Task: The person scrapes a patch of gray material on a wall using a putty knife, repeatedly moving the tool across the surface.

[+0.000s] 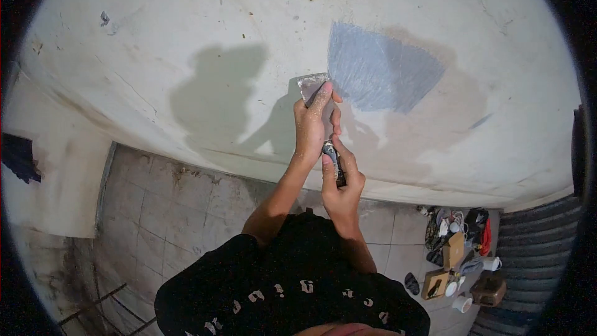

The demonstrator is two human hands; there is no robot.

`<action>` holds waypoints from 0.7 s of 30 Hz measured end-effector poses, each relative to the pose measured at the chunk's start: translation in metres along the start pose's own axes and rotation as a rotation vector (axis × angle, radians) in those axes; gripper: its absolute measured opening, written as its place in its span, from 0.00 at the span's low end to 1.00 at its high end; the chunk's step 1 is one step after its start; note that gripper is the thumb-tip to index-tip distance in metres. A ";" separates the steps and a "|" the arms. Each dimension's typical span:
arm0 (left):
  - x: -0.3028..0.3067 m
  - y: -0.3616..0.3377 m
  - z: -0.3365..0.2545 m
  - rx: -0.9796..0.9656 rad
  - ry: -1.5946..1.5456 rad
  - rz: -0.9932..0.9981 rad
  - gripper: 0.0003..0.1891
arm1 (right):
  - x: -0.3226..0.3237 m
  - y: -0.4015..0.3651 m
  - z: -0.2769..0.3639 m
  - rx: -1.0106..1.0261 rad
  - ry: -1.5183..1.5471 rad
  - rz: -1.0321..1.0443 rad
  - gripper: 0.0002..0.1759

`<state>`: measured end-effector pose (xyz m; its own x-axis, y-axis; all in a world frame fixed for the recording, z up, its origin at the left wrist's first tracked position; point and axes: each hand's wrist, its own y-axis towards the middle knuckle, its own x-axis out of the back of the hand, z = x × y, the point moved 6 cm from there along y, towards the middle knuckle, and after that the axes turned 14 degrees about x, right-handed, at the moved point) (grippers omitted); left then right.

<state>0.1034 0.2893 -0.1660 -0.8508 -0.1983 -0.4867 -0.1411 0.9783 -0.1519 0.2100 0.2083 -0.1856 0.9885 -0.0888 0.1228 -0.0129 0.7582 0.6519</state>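
Both hands hold one scraper (310, 86), its wide metal blade speckled with pale residue. My left hand (310, 126) is wrapped round the blade part, thumb lying along the metal, with dust on the skin. Below it, my right hand (341, 194) grips the dark handle, thumb and fingers around it. The blade's top edge is close to the wall (280, 12), right by the lower left side of a blue-grey patch (379, 68) that carries fine scratch marks. Shadows of my head and arms fall across the wall on both sides.
Tiled floor (155, 211) runs along the wall's foot. At the lower right lie a cardboard box (454, 250), white cups (462, 303), a brown container (488, 290) and bags, beside a ribbed dark shutter (538, 261). Thin dark bars (93, 303) stand at the lower left.
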 end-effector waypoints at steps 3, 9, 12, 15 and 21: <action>0.000 0.001 0.001 -0.016 0.002 -0.001 0.21 | 0.001 0.000 0.000 0.008 0.001 0.009 0.21; 0.000 0.001 0.001 -0.010 0.012 -0.015 0.21 | 0.001 0.000 -0.002 -0.017 0.022 0.016 0.20; -0.001 0.002 0.002 -0.012 -0.002 -0.013 0.20 | 0.002 0.001 -0.002 -0.020 0.028 0.016 0.20; 0.000 0.003 0.004 -0.005 -0.024 -0.011 0.19 | 0.002 0.002 0.000 -0.014 0.034 0.015 0.19; 0.000 0.002 0.005 -0.016 -0.045 0.010 0.18 | 0.003 0.003 0.000 -0.002 0.042 0.009 0.19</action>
<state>0.1051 0.2914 -0.1705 -0.8284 -0.1911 -0.5265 -0.1414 0.9809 -0.1335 0.2130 0.2099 -0.1830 0.9938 -0.0546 0.0972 -0.0217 0.7601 0.6494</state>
